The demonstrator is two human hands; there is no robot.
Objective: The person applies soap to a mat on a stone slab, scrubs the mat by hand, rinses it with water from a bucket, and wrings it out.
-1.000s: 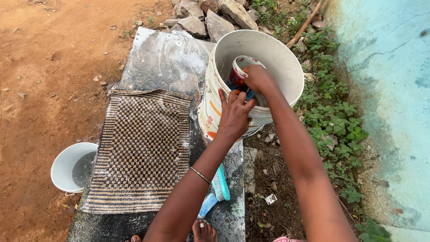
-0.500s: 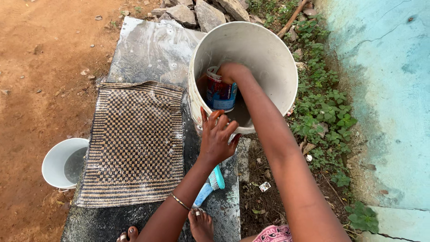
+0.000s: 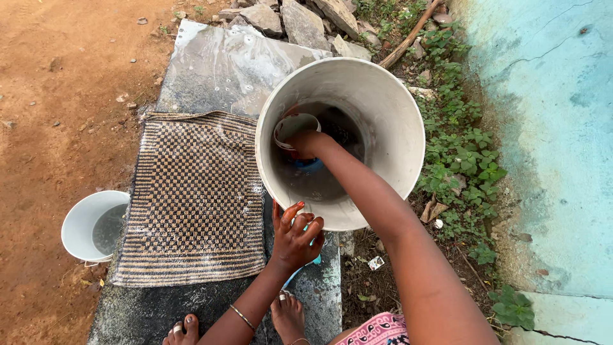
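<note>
Nearest, bare toes (image 3: 288, 314) on a wet stone slab (image 3: 220, 70), with a blue brush (image 3: 300, 271) mostly hidden under the left hand (image 3: 295, 237), fingers spread wide against the near rim of a large white bucket (image 3: 389, 121). To the left, a checkered mat (image 3: 191, 198) flat on the slab, long axis running near to far; beyond its left edge, a small white bucket (image 3: 86, 223) on red earth. Farther in, the right hand (image 3: 308, 144) deep inside the large bucket, gripping a small cup (image 3: 292, 126), mouth tilted up and left. Farthest, rocks (image 3: 300, 19); right, weeds and a turquoise wall (image 3: 549, 128).
</note>
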